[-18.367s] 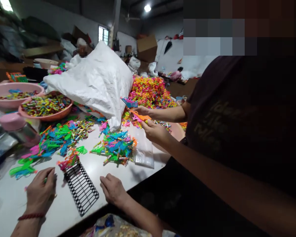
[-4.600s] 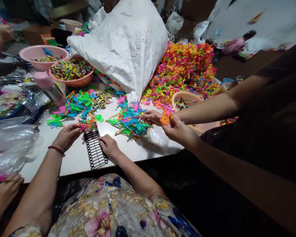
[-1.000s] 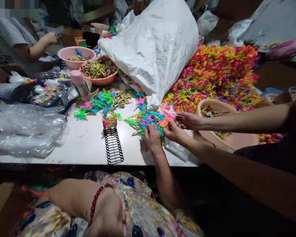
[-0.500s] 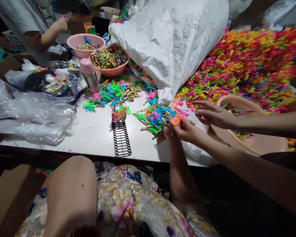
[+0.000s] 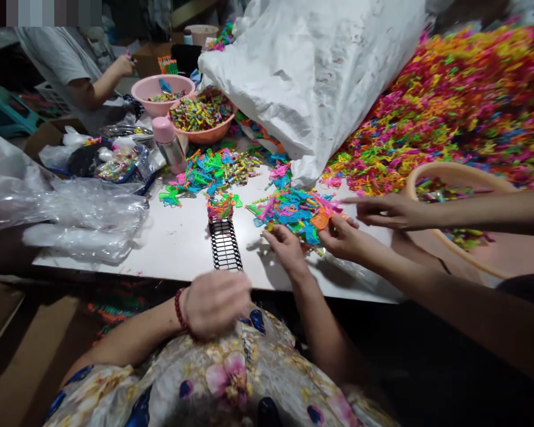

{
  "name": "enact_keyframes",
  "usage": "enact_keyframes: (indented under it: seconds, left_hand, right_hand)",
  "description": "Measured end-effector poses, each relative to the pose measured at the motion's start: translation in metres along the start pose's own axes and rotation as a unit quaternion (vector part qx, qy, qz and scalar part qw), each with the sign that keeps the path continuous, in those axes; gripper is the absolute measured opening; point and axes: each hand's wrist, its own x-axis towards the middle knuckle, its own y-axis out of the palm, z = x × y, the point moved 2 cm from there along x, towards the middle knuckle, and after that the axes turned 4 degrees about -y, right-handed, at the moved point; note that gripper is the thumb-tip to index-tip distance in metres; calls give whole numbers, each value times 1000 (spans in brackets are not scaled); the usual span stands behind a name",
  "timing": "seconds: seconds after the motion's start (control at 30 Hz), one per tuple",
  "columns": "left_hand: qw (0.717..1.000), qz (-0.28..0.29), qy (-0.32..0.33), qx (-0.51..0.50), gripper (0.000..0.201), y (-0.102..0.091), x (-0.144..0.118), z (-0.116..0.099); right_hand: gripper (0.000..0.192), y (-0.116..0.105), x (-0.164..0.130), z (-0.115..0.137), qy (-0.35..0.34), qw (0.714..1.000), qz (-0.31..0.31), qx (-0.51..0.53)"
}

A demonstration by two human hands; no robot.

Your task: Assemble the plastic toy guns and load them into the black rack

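My left hand [image 5: 218,303], a red bead bracelet at its wrist, hovers over my lap at the table's front edge. Motion smears its fingers. Just beyond it lies a black slotted plastic rack [image 5: 225,244], with small colourful plastic pieces [image 5: 220,206] set along its far end. My right hand [image 5: 288,252] is at the front of a pile of bright plastic pieces [image 5: 289,204], thumb and fingers pinched on what looks like a small yellow piece [image 5: 270,226]. To its right, another person's hand [image 5: 347,236] is at an orange plastic piece [image 5: 320,221].
That person's other hand [image 5: 385,210] reaches in beside a peach basin [image 5: 456,261]. A large white sack [image 5: 311,77] and a heap of colourful pieces [image 5: 471,107] stand behind. Leftward are a flask [image 5: 168,145], an orange bowl [image 5: 211,135], a pink bowl [image 5: 162,107] and clear plastic bags [image 5: 89,219].
My left hand has come down into view over my lap. My right hand has moved left from beside the orange piece, now pinching near the yellow piece. The view has shifted slightly.
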Motion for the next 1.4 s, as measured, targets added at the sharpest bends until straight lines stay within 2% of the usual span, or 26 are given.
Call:
enact_keyframes:
  seconds: [0.07,0.17,0.23,0.3,0.37,0.43,0.53,0.63,0.8,0.93,1.13,1.27,1.4]
  left_hand:
    - [1000,-25,-1,-6,14,10,9,7]
    - [991,-89,-93,-31,14,22,23,25]
    - [981,-101,-153,-59,16,29,29,38]
    - [975,-107,-178,-79,18,35,34,45]
    - [973,-118,-177,-87,20,40,36,48]
    - [975,-126,-164,-80,24,44,38,47]
    - [980,-132,-145,-45,24,47,40,48]
    - [982,-140,-130,-13,18,47,40,54]
    - [985,-116,-124,-7,18,33,37,69]
    - [986,-89,-142,12,22,17,39,79]
    - [984,-123,-57,113,15,-4,55,103]
    - [987,-98,-34,119,15,-8,64,119]
    - [988,-85,-52,118,18,-5,68,127]
  right_hand:
    - [37,26,-11,11,49,986,67,146]
    - [33,46,-19,24,135,923,132,336]
    - [32,51,-21,32,156,903,138,375]
    - [31,54,-21,37,165,897,142,384]
    - [29,57,-22,42,168,902,145,370]
    - [19,61,-23,46,147,921,136,333]
    - [7,70,-25,52,74,958,97,259]
    - [7,85,-28,57,2,975,74,211]
    - [8,106,-34,59,-57,974,93,200]
    - [6,106,-37,57,-67,971,110,203]
    - [6,100,-35,56,-82,970,108,204]
    - [9,101,-37,55,-90,968,104,212]
    - [9,102,-38,55,-93,967,108,211]
